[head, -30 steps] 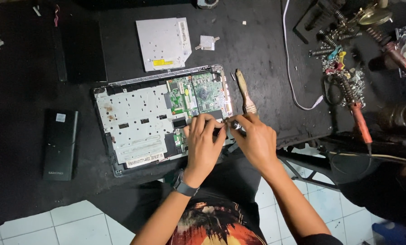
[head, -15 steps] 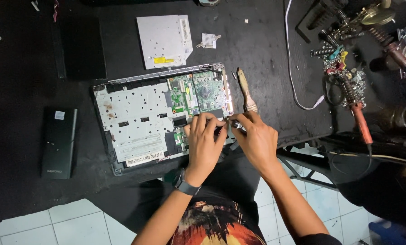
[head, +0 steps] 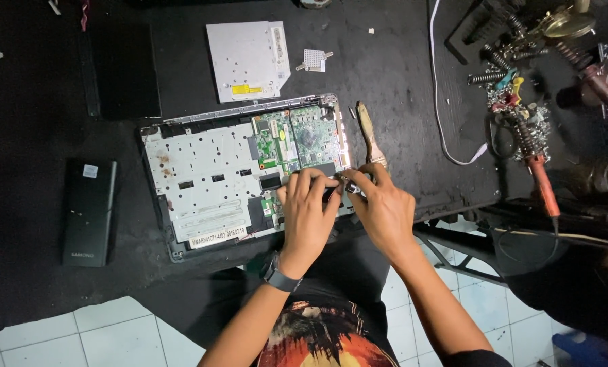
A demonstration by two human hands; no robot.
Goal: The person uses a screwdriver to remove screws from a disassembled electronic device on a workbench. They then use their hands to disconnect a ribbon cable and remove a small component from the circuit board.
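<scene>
- The opened laptop (head: pixel 209 177) lies bottom-up on the black workbench (head: pixel 399 102), its metal inner frame bare and the green motherboard (head: pixel 300 139) showing at its 2 o'clock corner.
- The left hand (head: pixel 307 214) rests palm-down on the laptop's 4 o'clock corner, fingers curled and pressed to the chassis edge; whether it grips anything I cannot tell. A dark watch (head: pixel 279 277) sits on its wrist.
- The right hand (head: pixel 382 207) meets it from 3 o'clock, fingers pinched round a small metal tool tip (head: pixel 350 185) at the laptop's edge; the fingertips of the two hands nearly touch.
- A paintbrush (head: pixel 368 136) with a wooden handle lies just beside the laptop at 3 o'clock, its bristle end by the right hand's fingers.
- A removed optical drive (head: pixel 248 60) lies at 12 o'clock of the laptop, a small grid-marked part (head: pixel 314 60) next to it.
- A black battery pack (head: pixel 90 211) lies well apart at 9 o'clock.
- A white cable (head: pixel 440 115) and a red-handled soldering iron (head: pixel 538 173) lie toward 3 o'clock.
</scene>
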